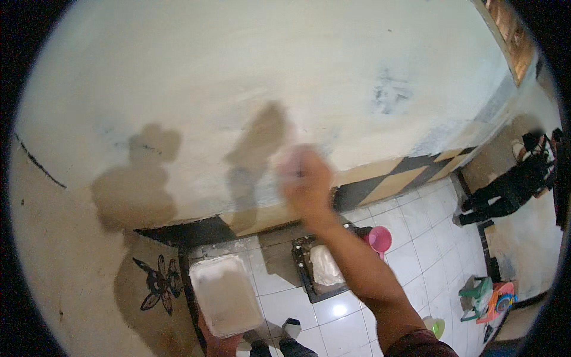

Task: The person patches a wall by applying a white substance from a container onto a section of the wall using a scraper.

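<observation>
My left hand (pixel 221 340) grips the near edge of a white rectangular tub (pixel 227 296) at the lower left, its fingers partly hidden beneath it. A pale coating covers the inside of the tub. My right arm reaches up across the middle, and my right hand (pixel 306 181), smeared by motion, is closed against or just off the wall (pixel 333 71). What it holds is too blurred to name. Beside it falls a broad shadow on the wall. The surface is cream-white, with grey-blue patches and a lower band of black and tan shapes.
On the white tiled floor (pixel 279 309) a black tray (pixel 304 279) bears a white package (pixel 326 266); beside it is a pink dipper (pixel 379 238). A green bowl (pixel 437 326), a green stool (pixel 476 296) and an orange item (pixel 501 300) lie right. A person (pixel 505 190) in dark clothes is at far right.
</observation>
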Tool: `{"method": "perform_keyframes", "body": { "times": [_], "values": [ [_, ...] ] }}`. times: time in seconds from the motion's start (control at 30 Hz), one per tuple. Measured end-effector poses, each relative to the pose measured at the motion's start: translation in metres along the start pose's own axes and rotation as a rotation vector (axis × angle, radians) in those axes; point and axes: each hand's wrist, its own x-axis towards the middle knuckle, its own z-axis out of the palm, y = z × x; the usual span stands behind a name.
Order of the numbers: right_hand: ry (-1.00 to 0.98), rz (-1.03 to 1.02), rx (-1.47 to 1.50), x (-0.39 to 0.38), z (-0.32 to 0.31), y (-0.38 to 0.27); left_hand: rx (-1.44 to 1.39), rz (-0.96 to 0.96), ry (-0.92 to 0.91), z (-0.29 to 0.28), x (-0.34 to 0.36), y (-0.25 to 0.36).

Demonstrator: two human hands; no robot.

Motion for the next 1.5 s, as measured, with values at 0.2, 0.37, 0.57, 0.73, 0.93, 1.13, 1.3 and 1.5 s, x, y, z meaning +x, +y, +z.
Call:
{"method": "perform_keyframes", "body": {
  "times": [0.2, 0.37, 0.57, 0.73, 0.93, 1.13, 1.3, 1.5],
  "values": [
    [0.616, 0.156, -0.310, 0.054, -0.052, 0.104, -0.020, -0.021, -0.029, 0.008, -0.001, -0.007],
    [-0.219, -0.095, -0.193, -0.005, 0.103, -0.017, 0.000, 0.009, -0.005, 0.006, -0.007, -0.008],
    [-0.231, -0.229, -0.447, -0.020, 0.045, -0.024, 0.520, 0.249, -0.134, -0.016, -0.010, 0.010],
    [-0.086, -0.433, -0.861, 0.006, 0.032, 0.077, 0.032, -0.046, -0.068, 0.003, 0.005, 0.006],
    [-0.122, -0.207, -0.650, -0.070, 0.022, 0.085, -0.041, -0.069, 0.023, -0.023, 0.006, 0.034],
    [0.529, -0.041, -0.195, 0.011, 0.008, 0.099, -0.011, -0.117, -0.134, -0.042, 0.000, 0.042],
    [-0.002, 0.019, -0.199, -0.024, 0.075, 0.004, 0.025, -0.047, -0.063, -0.048, -0.007, 0.058],
    [0.196, 0.120, -0.443, -0.021, 0.051, 0.048, 0.092, -0.011, -0.064, -0.079, 0.005, 0.067]
  ]
}}
